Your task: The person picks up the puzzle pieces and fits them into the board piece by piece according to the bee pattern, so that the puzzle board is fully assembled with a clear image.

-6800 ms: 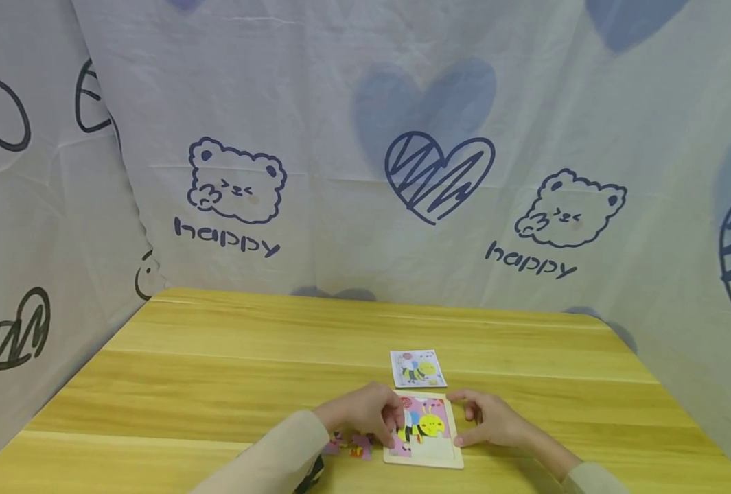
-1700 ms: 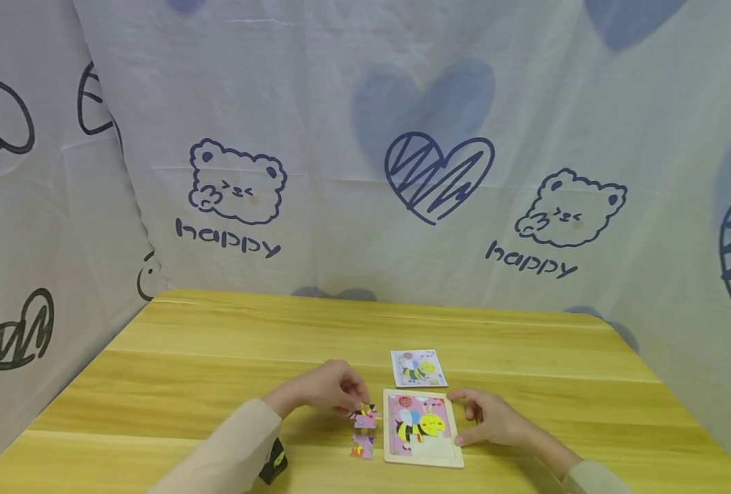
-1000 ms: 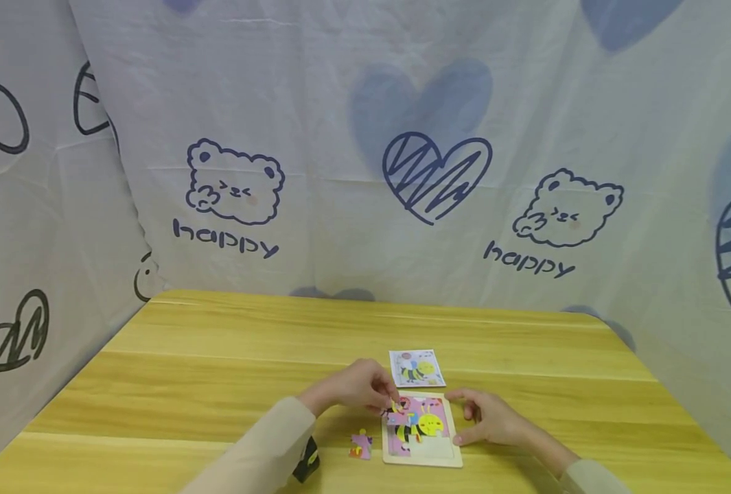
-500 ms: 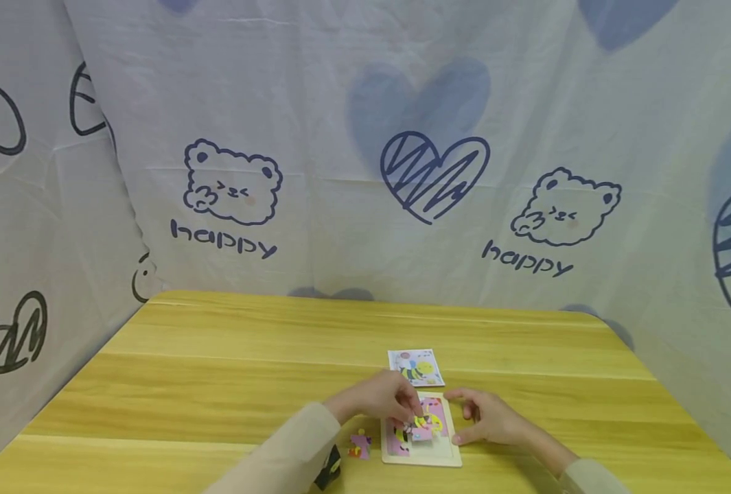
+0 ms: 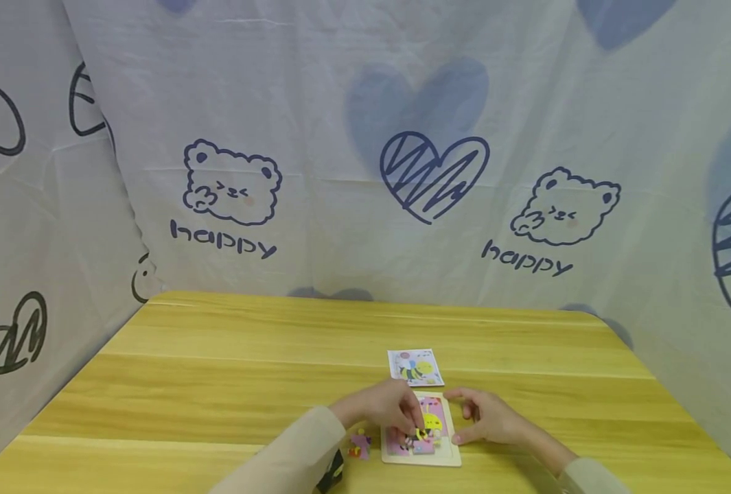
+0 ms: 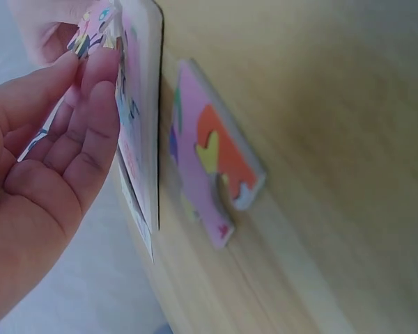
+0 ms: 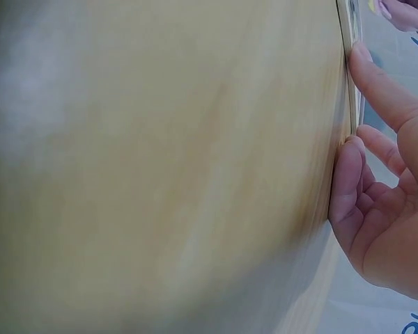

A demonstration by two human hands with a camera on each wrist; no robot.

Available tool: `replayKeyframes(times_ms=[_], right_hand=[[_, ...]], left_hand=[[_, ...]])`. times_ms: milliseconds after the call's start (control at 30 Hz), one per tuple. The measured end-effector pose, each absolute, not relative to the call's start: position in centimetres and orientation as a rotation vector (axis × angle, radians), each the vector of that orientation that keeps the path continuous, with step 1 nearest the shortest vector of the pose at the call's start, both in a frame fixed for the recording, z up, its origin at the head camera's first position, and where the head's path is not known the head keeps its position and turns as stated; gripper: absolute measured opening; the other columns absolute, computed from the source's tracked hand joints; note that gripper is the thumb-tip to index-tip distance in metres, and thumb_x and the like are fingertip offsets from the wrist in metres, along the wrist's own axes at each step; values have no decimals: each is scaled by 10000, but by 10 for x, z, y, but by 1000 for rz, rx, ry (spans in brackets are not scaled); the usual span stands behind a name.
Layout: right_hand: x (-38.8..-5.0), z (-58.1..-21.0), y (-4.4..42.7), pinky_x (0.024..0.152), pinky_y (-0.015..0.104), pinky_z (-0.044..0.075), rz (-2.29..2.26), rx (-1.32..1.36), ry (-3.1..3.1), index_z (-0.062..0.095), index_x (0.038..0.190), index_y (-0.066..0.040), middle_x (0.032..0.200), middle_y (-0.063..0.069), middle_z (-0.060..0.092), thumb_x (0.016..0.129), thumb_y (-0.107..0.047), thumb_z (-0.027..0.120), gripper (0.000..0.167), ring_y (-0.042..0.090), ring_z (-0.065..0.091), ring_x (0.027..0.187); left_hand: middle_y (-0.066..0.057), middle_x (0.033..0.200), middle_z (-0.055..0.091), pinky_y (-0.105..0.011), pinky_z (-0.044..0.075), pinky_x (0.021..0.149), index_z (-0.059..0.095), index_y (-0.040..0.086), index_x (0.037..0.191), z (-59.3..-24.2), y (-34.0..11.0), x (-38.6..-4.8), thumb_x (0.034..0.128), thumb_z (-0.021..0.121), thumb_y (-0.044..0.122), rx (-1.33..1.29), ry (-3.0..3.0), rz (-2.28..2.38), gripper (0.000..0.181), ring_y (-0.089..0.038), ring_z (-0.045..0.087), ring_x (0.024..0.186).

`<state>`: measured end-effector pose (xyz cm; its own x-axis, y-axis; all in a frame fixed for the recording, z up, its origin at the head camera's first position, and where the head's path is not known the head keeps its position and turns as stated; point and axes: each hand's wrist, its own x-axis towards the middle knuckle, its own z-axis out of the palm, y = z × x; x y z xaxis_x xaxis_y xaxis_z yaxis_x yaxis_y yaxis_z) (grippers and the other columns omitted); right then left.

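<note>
Over the lower part of the wooden puzzle tray (image 5: 421, 462), my left hand (image 5: 392, 406) pinches a pink jigsaw piece (image 5: 424, 448) between thumb and fingertips. The left wrist view shows that piece (image 6: 92, 26) tilted at the fingertips; whether it touches the tray I cannot tell. The tray holds a partly filled bee picture, partly hidden by this hand. My right hand (image 5: 495, 418) touches the tray's right side with thumb and index finger, its other fingers (image 7: 348, 174) loosely bent. Left of the tray lies a loose pink jigsaw piece (image 5: 360, 444) with orange and yellow marks.
A card printed with the bee picture (image 5: 416, 368) lies just behind the tray. A dark object (image 5: 333, 472) shows beside my left sleeve. The wooden table (image 5: 217, 384) ends at a white cloth (image 5: 328, 226) printed with bears and hearts.
My left hand picked up one of the loose pieces left of the tray and carried it right, over the tray's lower part. The right hand has stayed at the tray's edge.
</note>
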<state>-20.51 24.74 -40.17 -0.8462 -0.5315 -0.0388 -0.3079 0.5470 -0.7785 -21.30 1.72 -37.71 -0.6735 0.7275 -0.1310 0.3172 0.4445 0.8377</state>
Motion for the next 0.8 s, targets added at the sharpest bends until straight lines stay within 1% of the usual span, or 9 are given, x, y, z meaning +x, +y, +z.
replayKeyframes(times_ms=[400, 800], right_hand=[[-205, -401, 247, 497, 197, 307, -1188, -709, 2526, 468, 1194, 82, 743, 30, 427, 690, -154, 769, 633, 82, 361, 600], [-205, -401, 248, 495, 200, 299, -1194, -712, 2515, 460, 1201, 84, 742, 33, 426, 696, -154, 764, 636, 84, 360, 600]], left_hand=[[-43, 560, 590, -202, 463, 445, 644, -51, 707, -382, 16, -214, 741, 615, -143, 869, 2228, 1128, 102, -84, 500, 428], [-6, 578, 574, -183, 453, 469, 649, 0, 718, -383, 16, -215, 709, 646, -133, 906, 2291, 1042, 133, -68, 501, 470]])
